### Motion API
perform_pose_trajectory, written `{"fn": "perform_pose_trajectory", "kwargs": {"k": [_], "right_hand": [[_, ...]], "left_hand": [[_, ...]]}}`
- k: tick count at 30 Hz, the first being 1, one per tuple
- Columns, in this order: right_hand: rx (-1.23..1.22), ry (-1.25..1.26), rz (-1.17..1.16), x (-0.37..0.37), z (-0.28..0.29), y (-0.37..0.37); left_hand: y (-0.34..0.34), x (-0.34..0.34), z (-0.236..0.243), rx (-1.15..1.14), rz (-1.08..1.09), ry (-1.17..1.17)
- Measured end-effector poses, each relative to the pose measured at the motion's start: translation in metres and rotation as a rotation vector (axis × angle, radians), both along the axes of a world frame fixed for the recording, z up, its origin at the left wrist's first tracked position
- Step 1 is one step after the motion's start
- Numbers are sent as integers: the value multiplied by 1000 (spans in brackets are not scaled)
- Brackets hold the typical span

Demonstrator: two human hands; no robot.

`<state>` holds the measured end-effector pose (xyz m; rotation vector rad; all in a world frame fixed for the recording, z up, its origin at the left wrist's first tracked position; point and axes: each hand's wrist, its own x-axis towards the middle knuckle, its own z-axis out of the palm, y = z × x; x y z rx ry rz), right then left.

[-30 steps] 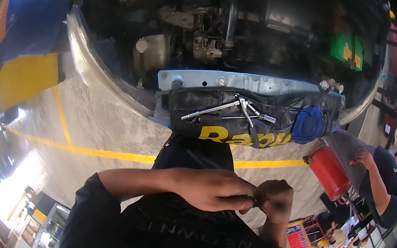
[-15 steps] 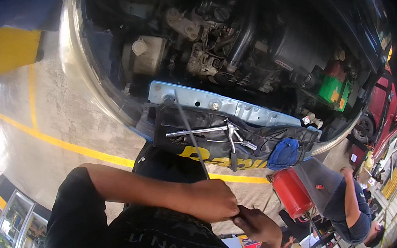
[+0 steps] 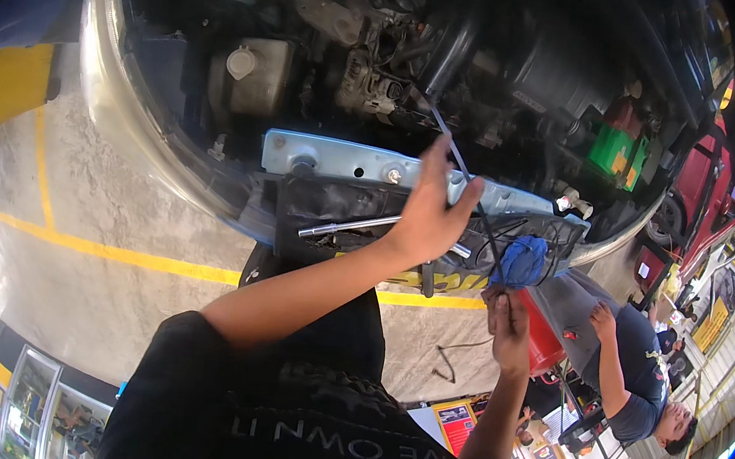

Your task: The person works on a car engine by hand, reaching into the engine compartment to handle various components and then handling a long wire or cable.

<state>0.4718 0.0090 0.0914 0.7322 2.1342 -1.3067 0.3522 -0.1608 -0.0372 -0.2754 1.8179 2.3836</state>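
Grey concrete garage floor [image 3: 136, 174], dark open engine bay [image 3: 321, 123]: long thin dark rod [image 3: 488, 233] could slip or snag

Yellow-lined workshop floor behind, car front ahead. Rod slants across the pale blue metal crossbar [image 3: 340, 155], upper end among engine parts by the thick black hose [image 3: 451, 61]; can't tell if the tip touches anything. Right hand [image 3: 507, 325] has fingers closed round the rod's lower end. Left hand [image 3: 429, 210] is spread wide over the crossbar, thumb right beside the rod (contact unclear from this angle).

Main risk, my call: if the left hand isn't bearing on the rod, only the right grip steers a long lever, so a small wrist turn could swing the tip into the hose or nearby fittings. A push with poor grip could make it skid along the crossbar and drive knuckles into metal edges.

Second: long silver metal wrench [image 3: 340, 227] lies loose on the black padded cover [image 3: 334, 202], under the left forearm's reach; a dropped elbow or a tug on the cover could send it to the floor. Crumpled blue cloth [image 3: 524, 260] sits just beside the rod's lower part and could catch.

Third: a sweep right might bring the rod to the green box-shaped battery [image 3: 615, 154]; if it's metal (can't confirm), terminal contact could spark. Co-worker in dark shirt [image 3: 643, 373] stands near that side, so a backward jerk needs care.
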Motion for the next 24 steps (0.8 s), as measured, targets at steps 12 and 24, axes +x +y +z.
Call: {"fn": "perform_pose_trajectory", "kwargs": {"k": [12, 24], "right_hand": [[136, -99, -58, -1, -16, 69], [41, -216, -194, -46, -72, 69]], "left_hand": [[95, -40, -19, 468, -104, -462], [117, -87, -66, 84, -338, -662]]}}
